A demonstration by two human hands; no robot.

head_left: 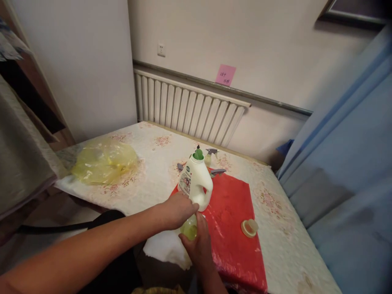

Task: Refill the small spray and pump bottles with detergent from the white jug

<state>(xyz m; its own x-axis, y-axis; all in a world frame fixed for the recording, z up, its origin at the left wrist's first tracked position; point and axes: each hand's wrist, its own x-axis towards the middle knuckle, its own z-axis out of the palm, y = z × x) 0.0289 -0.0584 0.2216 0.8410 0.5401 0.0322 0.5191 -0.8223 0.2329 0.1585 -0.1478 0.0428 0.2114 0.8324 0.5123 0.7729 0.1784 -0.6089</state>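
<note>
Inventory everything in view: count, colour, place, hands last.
Jug: one, cream with green spout, centre
Container: one, clear with yellowish-green contents, below the jug
Red sheet: one, red, on the tablecloth
Cap: one, pale yellow-green, right on the red sheet
Spray bottle: at least one, grey-headed, behind the jug
Plastic bag: one, yellow, left
White piece: one, white, bottom centre
Tablecloth: one, pale floral, beneath
Radiator: one, whitish, behind
Outlet: one, white, above the radiator
Note: one, pink, above the radiator
Curtain: one, blue, right
Frame: one, dark, upper right
Left hand: one, bare, at the container's top
Right hand: one, bare, around the container
</note>
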